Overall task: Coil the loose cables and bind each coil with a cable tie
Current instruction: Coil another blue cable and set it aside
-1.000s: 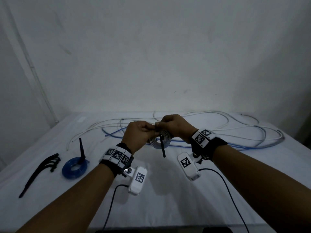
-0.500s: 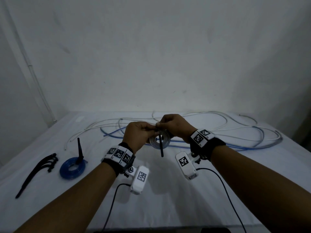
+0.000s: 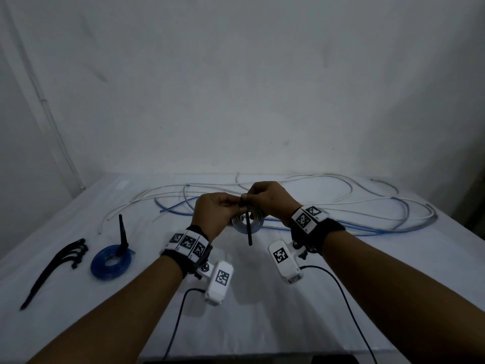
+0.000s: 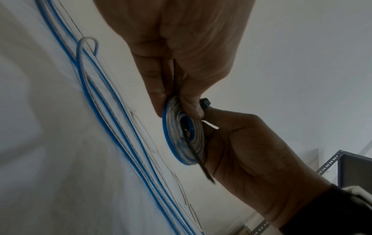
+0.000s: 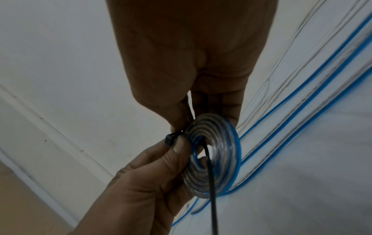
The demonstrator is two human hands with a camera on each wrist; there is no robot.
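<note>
Both hands are up at centre frame in the head view, meeting over a small flat coil of clear cable held above the desk. The left hand has its fingers curled in, thumb and fingertips pinching the coil's upper edge right beside the head of a black cable tie; the left wrist view shows that square head sitting just off the thumb tip. The right hand is curled too, gripping the coil from the other side, fingers behind it. The tie's strap runs through the coil's centre hole and hangs straight down below it, tail free. Behind the hands, across the middle of the frame, loose blue and white cables sprawl in long loops over the white-covered desk, against a plain pale wall. Lower left of the frame, a blue coil lies flat on the desk with its black tie tail standing upright, and further left a bunch of spare black cable ties lies fanned on the cloth.
</note>
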